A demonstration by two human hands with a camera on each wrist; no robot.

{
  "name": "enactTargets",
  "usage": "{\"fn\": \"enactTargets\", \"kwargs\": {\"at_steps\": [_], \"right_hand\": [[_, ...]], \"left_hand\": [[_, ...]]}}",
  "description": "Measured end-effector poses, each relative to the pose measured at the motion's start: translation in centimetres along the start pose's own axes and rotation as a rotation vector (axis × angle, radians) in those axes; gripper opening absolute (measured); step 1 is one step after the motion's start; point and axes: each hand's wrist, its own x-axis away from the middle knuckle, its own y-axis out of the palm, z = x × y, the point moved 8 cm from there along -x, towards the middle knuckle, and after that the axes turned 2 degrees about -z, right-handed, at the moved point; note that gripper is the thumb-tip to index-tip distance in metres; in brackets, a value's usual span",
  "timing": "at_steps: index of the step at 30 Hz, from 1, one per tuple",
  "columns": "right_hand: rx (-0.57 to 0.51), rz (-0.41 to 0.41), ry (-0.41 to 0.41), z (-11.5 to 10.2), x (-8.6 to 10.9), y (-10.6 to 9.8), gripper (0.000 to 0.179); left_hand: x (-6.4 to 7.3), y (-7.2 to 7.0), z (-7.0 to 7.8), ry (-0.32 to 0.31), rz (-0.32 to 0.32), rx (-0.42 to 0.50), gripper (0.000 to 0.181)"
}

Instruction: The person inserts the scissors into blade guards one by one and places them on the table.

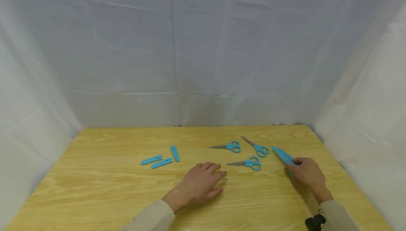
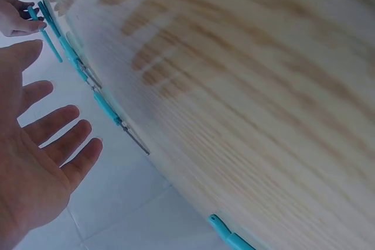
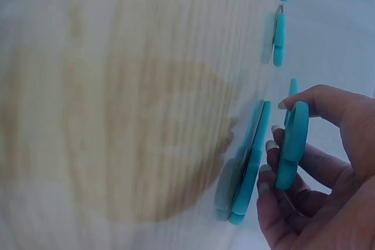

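My right hand (image 1: 309, 173) pinches a pair of blue-handled scissors (image 3: 293, 144) between thumb and fingers, at the right of the table. A blue tip shows beyond the fingers in the right wrist view. Close beside the held pair, another pair of blue scissors (image 3: 249, 171) lies on the table. My left hand (image 1: 201, 183) hovers palm down with fingers spread, holding nothing. Near its fingertips lie scissors with bare blades (image 1: 250, 163). Two more bare-bladed pairs, the back-left scissors (image 1: 231, 146) and the back-right scissors (image 1: 260, 150), rest behind.
Left of the scissors lie three blue blade covers: one upright-lying cover (image 1: 174, 153) and two slanted ones, a rear cover (image 1: 151, 160) and a front cover (image 1: 161, 163). White sheeting (image 1: 177, 65) encloses the wooden table (image 1: 104, 181) at the back and sides.
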Motion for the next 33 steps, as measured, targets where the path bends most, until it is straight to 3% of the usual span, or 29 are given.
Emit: {"fn": "enactTargets", "kwargs": {"at_steps": [4,15,21,28,33], "right_hand": [[0.047,-0.02,0.038,0.1,0.0,0.0,0.058],[0.155,-0.032,0.026,-0.6,0.6,0.0,0.051],[0.178,-0.017,-0.02,-1.1,0.8,0.0,0.047],[0.2,0.033,-0.135,-1.6,1.0,0.0,0.048],[0.172,0.033,-0.173,-1.9,1.1,0.0,0.048]], "left_hand": [[0.1,0.1,-0.1,-0.001,-0.01,0.0,0.046],[0.5,0.0,-0.3,-0.01,-0.02,0.006,0.046],[0.6,0.0,-0.3,-0.014,-0.017,0.01,0.047],[0.9,0.0,-0.5,-0.022,-0.021,0.016,0.047],[1.2,0.0,-0.8,-0.03,-0.016,0.018,0.046]]}}
